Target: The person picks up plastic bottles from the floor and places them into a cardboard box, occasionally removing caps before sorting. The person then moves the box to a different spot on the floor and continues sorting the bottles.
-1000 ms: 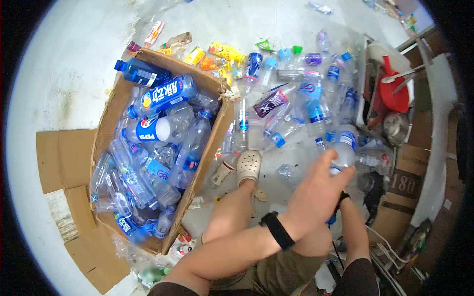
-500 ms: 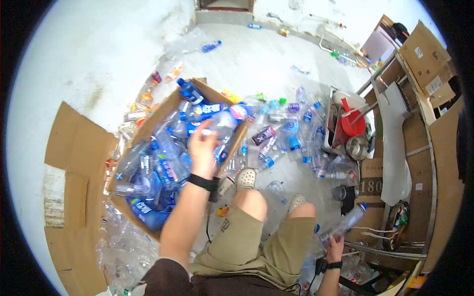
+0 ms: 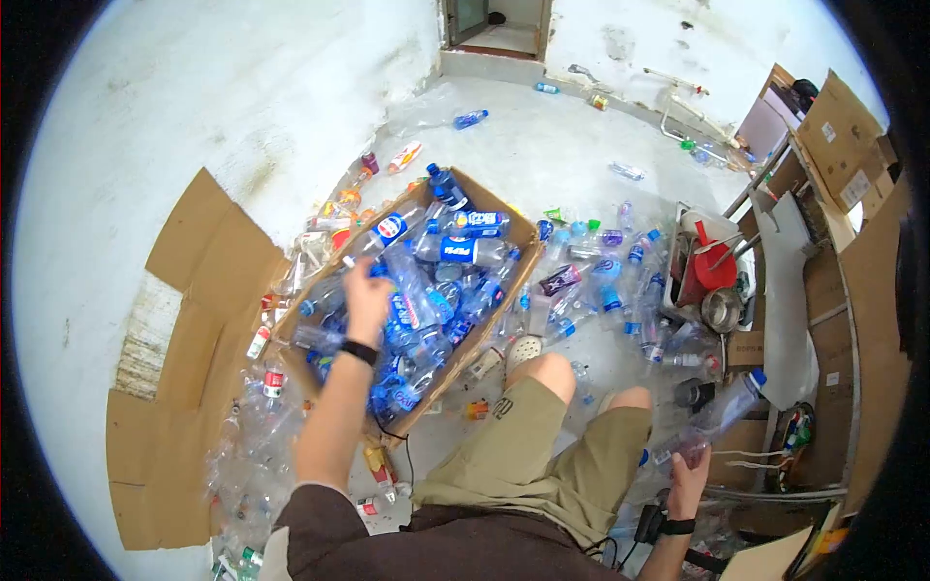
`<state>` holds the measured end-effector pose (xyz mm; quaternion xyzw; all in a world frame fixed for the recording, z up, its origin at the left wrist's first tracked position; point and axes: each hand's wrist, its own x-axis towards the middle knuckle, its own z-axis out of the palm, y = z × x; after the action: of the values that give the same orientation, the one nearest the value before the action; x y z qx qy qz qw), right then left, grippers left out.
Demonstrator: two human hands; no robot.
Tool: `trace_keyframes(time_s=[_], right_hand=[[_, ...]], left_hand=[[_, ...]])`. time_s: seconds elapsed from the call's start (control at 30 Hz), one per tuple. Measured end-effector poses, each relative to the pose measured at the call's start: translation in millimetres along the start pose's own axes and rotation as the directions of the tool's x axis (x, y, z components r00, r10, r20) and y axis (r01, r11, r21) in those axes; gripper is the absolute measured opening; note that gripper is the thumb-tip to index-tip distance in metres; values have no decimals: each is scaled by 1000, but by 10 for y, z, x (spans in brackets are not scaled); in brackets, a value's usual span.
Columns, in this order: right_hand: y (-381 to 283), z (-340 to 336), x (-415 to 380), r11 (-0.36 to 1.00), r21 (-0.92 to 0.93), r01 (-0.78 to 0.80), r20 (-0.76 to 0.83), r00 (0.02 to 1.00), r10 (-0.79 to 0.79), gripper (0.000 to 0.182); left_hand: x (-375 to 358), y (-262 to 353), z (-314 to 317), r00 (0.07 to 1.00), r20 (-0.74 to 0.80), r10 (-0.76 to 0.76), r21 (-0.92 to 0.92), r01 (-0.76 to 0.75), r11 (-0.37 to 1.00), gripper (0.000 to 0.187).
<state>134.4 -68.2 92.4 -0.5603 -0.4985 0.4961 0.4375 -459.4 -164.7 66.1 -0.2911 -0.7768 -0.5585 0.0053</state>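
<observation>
My left hand reaches over the cardboard box, which is packed with several clear and blue-labelled plastic bottles; its fingers rest on the bottles near the box's left side, and I cannot tell whether they grip one. My right hand is low at the right, beside my hip, closed around the base of a clear plastic bottle with a blue cap that points up and to the right. My legs in khaki shorts sit between the two hands.
Loose bottles are scattered on the concrete floor right of the box. Crushed clear bottles pile on the flattened cardboard at the left. A basin with a red dustpan and a metal bowl stands at the right, with stacked cartons behind.
My left hand has moved from the box's middle to its left side. My right hand has lifted the clear bottle higher at the right. The view has pulled back and tilted up.
</observation>
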Motion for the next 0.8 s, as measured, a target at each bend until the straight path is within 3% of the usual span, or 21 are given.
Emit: trace_keyframes(time_s=[0.03, 0.07, 0.1, 0.13, 0.2, 0.23, 0.27, 0.33, 0.4, 0.47, 0.5, 0.53, 0.6, 0.63, 0.7, 0.8], right_hand=[[-196, 228, -48, 999, -18, 44, 152, 988, -41, 66], [-370, 460, -128, 996, -29, 85, 301, 951, -73, 67], [-525, 700, -224, 999, -1, 39, 412, 911, -35, 68], [-645, 943, -315, 1000, 23, -6, 515, 857, -7, 69], [-680, 1358, -461, 998, -18, -66, 698, 713, 60, 70], [-680, 1544, -515, 996, -75, -40, 766, 637, 83, 73], [-662, 1690, -570, 992, -127, -7, 825, 555, 109, 75], [-587, 1912, -684, 995, -79, 63, 831, 556, 31, 75], [-587, 1948, -723, 991, -25, 132, 832, 552, -52, 75], [-636, 1875, -716, 993, 112, -29, 767, 638, -68, 72], [-573, 1797, -689, 987, 127, -103, 750, 661, -28, 62], [-507, 1713, -638, 985, 136, -104, 748, 663, -33, 62], [-393, 1564, -581, 965, 136, -222, 713, 698, 60, 54], [-403, 1524, -606, 961, 164, -221, 686, 726, 50, 46], [-307, 1411, -595, 959, 166, -229, 674, 736, 60, 45], [-232, 1291, -566, 951, 191, -242, 656, 752, 60, 43]], left_hand=[[-304, 386, -9, 964, 246, -101, -358, 187, 915, 40], [-569, 662, -23, 853, 517, -72, -152, 174, 973, 48], [-859, 956, -15, 704, 711, 1, -244, 245, 938, 59], [-1166, 1170, 24, 594, 787, 169, -350, 204, 914, 71], [-1591, 1572, 66, 530, 758, 380, -525, 150, 838, 77], [-1734, 1611, 94, 534, 760, 371, -519, 155, 841, 77], [-1854, 1644, 110, 600, 747, 286, -504, 231, 833, 76], [-1904, 1596, 72, 659, 727, 194, -489, 298, 820, 76], [-1766, 1260, 0, 760, 649, -30, -445, 412, 795, 69], [-1569, 860, -85, 822, 485, -297, -378, 504, 777, 75], [-1474, 668, -140, 840, 379, -387, -314, 510, 801, 76], [-1390, 448, -184, 847, 264, -461, -249, 521, 816, 76], [-1312, -252, -157, 936, 66, -345, -148, 351, 925, 78], [-1282, -386, -139, 938, 75, -338, -146, 346, 927, 78], [-1269, -476, -92, 964, -149, -221, 303, 257, 918, 81], [-1255, -450, -16, 971, -122, -207, 354, 238, 905, 83]])
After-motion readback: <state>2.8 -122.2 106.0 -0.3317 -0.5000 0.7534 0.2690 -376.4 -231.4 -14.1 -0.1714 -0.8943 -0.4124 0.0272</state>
